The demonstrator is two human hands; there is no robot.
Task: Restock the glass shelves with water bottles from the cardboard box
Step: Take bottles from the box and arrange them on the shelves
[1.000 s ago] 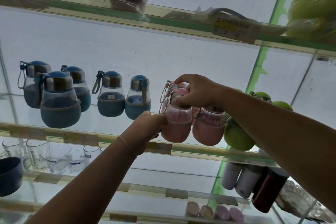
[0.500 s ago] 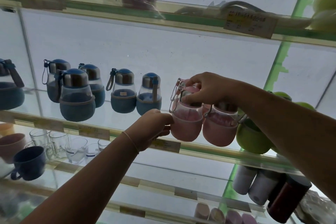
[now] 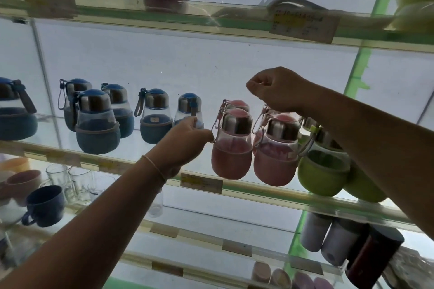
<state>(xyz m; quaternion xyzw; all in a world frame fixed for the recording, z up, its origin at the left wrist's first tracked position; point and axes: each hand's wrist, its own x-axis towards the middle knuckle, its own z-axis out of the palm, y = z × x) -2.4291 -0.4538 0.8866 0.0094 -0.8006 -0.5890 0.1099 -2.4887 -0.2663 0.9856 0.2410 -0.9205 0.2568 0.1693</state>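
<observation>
I see the front pink bottle standing upright on the glass shelf, just right of my left hand, whose fingers pinch its strap loop. My right hand hovers above and right of its cap, fingers curled on nothing I can see; the left is nearer. A second pink bottle stands beside it. The cardboard box is out of view.

We look up at a white back wall, evenly lit and bright through the glass. A green strip runs down it at right. A thin metal upright stands at left.
</observation>
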